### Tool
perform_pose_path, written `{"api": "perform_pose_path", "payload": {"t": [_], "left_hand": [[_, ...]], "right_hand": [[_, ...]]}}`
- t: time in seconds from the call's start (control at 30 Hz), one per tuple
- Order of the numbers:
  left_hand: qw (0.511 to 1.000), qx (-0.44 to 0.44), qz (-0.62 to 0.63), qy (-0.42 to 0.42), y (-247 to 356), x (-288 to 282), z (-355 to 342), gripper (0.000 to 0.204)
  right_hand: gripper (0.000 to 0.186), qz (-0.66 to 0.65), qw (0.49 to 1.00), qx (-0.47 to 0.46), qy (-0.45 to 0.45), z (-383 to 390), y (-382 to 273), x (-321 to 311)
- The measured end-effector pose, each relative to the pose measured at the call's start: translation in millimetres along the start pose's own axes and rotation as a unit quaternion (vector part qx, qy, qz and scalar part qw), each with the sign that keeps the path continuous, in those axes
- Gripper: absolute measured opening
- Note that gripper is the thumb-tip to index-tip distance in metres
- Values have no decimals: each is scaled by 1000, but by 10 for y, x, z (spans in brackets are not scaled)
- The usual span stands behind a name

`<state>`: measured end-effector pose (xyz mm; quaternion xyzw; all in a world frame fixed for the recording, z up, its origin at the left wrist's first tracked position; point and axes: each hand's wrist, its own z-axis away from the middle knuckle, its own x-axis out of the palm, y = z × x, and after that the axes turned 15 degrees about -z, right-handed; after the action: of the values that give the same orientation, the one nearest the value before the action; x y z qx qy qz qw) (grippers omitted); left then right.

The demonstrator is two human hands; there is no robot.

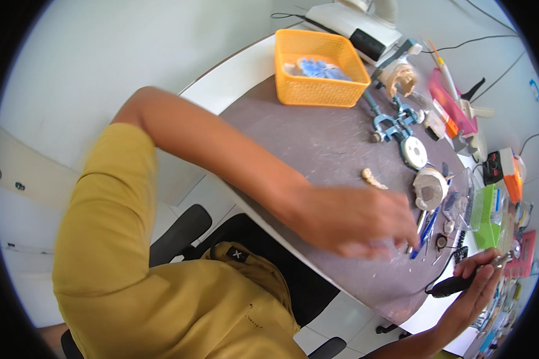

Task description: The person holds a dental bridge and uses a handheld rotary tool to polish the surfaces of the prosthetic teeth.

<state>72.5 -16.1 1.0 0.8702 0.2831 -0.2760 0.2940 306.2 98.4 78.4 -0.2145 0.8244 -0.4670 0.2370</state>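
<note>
My left hand (356, 220) reaches across the grey mat (317, 143), fingers blurred and spread over a cluster of thin blue and metal tools (425, 230); whether it grips one I cannot tell. My right hand (479, 287) is at the lower right, closed around a black corded handpiece (455, 284). A small cream row of teeth (372, 178) lies on the mat just beyond my left hand. A white plaster cast (430, 188) sits beside the tools.
An orange plastic basket (317, 90) with blue pieces inside stands at the mat's far end. A blue metal articulator (395, 122) and a round white disc (414, 151) lie to its right. Boxes, a pink tray (452, 107) and cables crowd the right side. A black chair (179, 236) is below.
</note>
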Motion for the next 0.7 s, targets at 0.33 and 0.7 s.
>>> {"api": "perform_pose_path", "payload": {"t": [0.33, 0.7], "left_hand": [[898, -162, 404, -60, 501, 905, -557, 29], [856, -195, 438, -194, 401, 798, -589, 23]], "right_hand": [[32, -33, 991, 75, -109, 111, -252, -134], [64, -57, 980, 165, -96, 332, -82, -417]]}}
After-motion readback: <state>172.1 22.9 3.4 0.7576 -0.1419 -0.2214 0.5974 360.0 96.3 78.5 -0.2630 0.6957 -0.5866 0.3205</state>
